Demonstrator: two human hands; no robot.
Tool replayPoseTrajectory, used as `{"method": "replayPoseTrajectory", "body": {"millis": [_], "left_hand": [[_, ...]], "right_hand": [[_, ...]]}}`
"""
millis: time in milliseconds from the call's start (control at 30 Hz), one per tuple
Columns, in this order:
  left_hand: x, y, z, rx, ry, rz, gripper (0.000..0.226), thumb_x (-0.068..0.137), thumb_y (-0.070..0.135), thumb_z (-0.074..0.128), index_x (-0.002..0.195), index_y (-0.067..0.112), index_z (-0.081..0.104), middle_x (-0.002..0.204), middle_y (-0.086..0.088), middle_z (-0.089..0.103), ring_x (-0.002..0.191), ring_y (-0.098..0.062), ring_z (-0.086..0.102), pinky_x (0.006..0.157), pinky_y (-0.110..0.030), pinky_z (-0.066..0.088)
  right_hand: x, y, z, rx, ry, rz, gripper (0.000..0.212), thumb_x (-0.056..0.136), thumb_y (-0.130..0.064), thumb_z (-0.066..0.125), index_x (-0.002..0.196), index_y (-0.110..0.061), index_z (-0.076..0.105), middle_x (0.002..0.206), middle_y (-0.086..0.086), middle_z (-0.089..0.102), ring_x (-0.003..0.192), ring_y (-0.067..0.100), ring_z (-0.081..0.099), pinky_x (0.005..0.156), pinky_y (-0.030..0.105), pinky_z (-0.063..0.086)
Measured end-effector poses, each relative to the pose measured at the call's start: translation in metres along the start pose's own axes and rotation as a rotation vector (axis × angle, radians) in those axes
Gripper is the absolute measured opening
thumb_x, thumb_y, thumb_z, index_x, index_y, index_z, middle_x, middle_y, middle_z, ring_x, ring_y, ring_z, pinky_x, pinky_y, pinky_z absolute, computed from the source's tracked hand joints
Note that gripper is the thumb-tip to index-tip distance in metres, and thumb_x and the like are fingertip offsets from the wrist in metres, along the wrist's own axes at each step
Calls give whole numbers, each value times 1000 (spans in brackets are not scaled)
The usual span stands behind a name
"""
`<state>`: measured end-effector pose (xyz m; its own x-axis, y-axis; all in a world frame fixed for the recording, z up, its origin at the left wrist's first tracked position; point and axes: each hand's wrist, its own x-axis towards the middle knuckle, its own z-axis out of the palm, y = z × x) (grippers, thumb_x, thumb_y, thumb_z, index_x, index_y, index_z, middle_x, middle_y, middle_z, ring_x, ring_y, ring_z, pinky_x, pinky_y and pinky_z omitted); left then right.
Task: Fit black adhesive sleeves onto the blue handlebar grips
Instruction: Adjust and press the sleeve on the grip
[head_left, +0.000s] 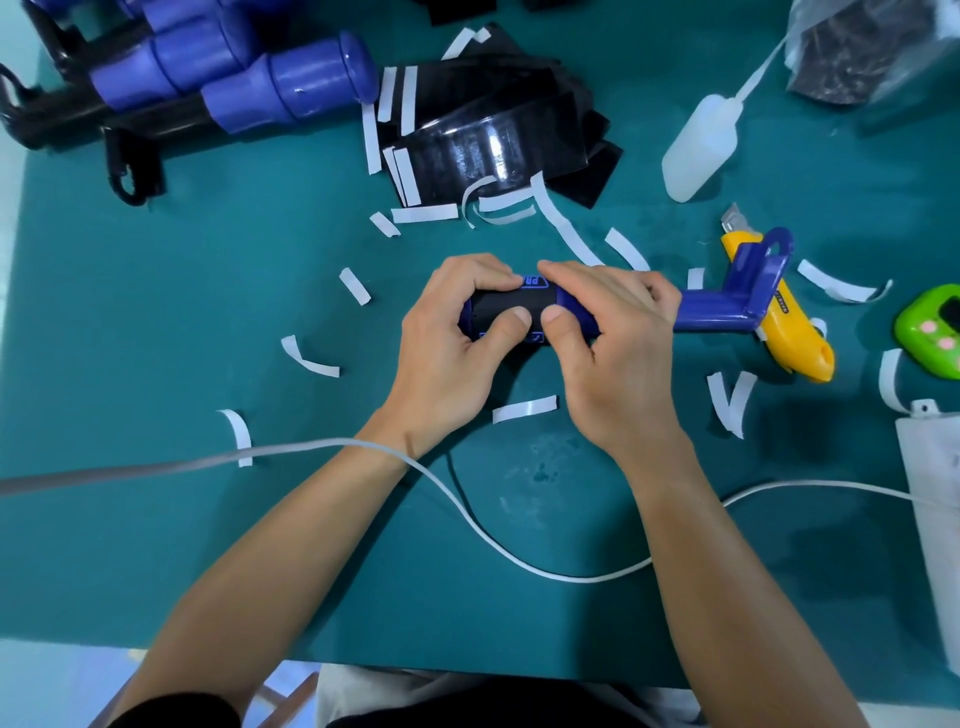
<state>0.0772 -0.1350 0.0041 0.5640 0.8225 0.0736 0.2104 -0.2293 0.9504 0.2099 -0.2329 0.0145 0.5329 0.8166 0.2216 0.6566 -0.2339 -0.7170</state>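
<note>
At the centre of the frame, both hands curled round a blue handlebar grip (711, 314) lying across the green table (156, 312). The left hand (457, 332) and the right hand (608, 353) each pressed a thumb onto the black adhesive sleeve (514, 300) wrapped round the grip's middle. More black sleeves (493, 135) lay piled at upper centre, beside other blue grips (291, 88) at upper left. White backing strips (524, 408) lay scattered around, and a yellow utility knife (795, 332) lay at right.

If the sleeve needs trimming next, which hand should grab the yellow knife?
Right. The yellow knife lies on the right hand's side, just past the grip's bracket end; the left hand sits farther away and can steady the grip.
</note>
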Motion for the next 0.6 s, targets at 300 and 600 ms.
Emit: {"method": "replayPoseTrajectory", "body": {"millis": [300, 600], "left_hand": [[2, -4, -17, -20, -135, 14, 33, 88, 19, 77, 118, 24, 68, 125, 11, 65, 124, -18, 61, 105, -33, 49], [6, -4, -29, -91, -221, -42, 45, 85, 4, 81, 123, 27, 69, 130, 6, 66, 130, -19, 60, 112, -35, 46]], "right_hand": [[-1, 1, 3, -94, -20, -24, 30, 100, -29, 61, 127, -18, 71, 122, -10, 70, 115, 15, 60, 110, 35, 26], [-1, 2, 4, -79, -15, -26, 31, 101, -29, 58, 127, -17, 71, 122, -9, 70, 115, 14, 59, 111, 31, 23]]}}
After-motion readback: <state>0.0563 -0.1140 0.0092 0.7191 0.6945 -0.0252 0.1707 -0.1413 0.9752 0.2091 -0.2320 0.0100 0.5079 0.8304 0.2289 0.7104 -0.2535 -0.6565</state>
